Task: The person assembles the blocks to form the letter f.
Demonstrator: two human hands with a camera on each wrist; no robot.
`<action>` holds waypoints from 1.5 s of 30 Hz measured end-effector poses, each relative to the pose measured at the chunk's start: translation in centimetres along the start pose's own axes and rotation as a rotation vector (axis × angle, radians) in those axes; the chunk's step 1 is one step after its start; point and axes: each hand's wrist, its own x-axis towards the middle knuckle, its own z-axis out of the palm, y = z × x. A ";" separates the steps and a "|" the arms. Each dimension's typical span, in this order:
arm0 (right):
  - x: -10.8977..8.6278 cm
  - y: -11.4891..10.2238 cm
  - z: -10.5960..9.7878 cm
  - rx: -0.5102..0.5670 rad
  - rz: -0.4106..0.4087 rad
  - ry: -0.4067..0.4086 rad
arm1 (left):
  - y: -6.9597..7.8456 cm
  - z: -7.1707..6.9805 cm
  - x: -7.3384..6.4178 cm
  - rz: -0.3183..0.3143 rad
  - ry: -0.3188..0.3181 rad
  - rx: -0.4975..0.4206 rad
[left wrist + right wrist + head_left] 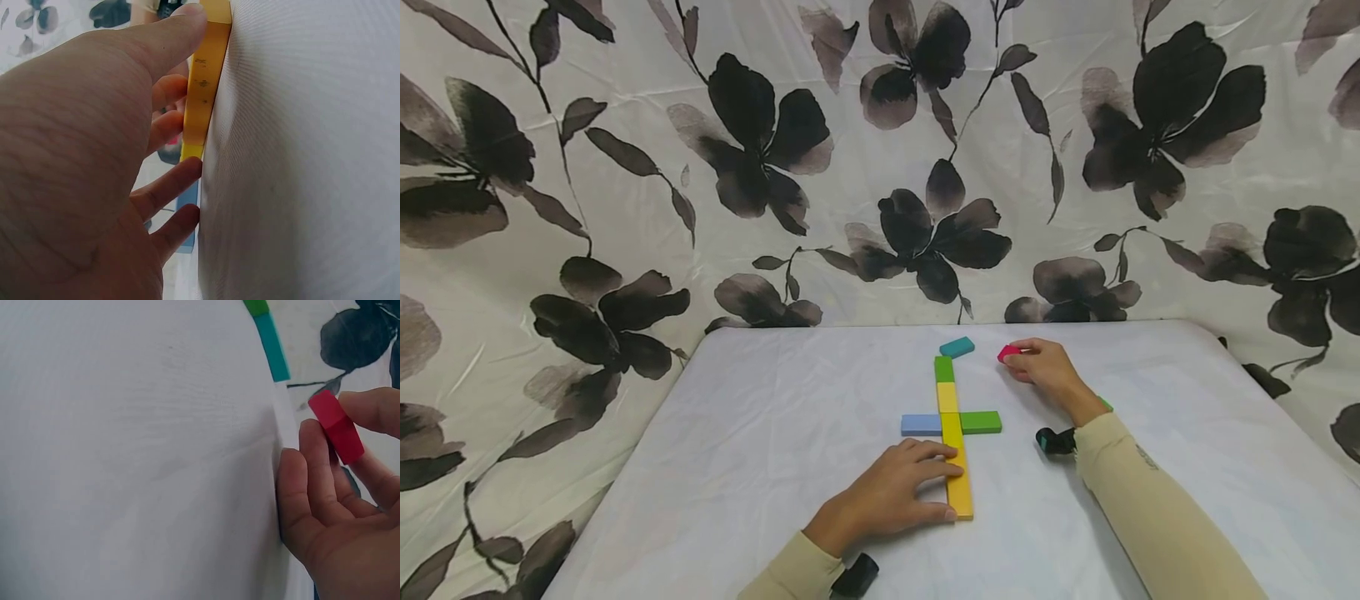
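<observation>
My left hand (898, 487) rests with spread fingers on a long orange block (960, 497) at the near end of a column of blocks; its thumb touches the block's near end. My right hand (1051, 371) pinches a small red block (337, 428) between thumb and fingers, right of the column's far end. Farther up the column come a yellow block (947, 397) and a green block (943, 369). A blue block (921, 425) lies against the column's left side, another green block (981, 422) against its right. Beyond the far end, a teal block (957, 347) lies slanted.
A white cloth covers the table (760, 400). Behind it hangs a floral curtain (850, 167). A bit of another green piece (1106, 403) peeks out beside my right wrist. Black camera mounts sit on both wrists.
</observation>
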 end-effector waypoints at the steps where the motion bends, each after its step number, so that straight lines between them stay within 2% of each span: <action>1: 0.1 -0.1 0.1 -0.001 0.004 0.003 | 0.0 0.0 0.0 0.000 -0.002 -0.002; 12: 1.8 -0.5 1.2 -0.013 -0.001 0.037 | -0.2 0.0 -0.1 0.004 -0.005 -0.015; 17: 2.2 -0.8 1.6 -0.037 -0.007 0.051 | -0.1 -0.1 0.0 -0.007 -0.012 -0.012; 24: 2.7 -1.0 2.0 -0.056 -0.017 0.068 | -0.1 -0.3 0.0 0.011 -0.008 -0.007; 45: 4.2 -1.5 2.7 -0.156 -0.002 0.027 | 0.0 -0.1 0.0 -0.002 -0.014 0.001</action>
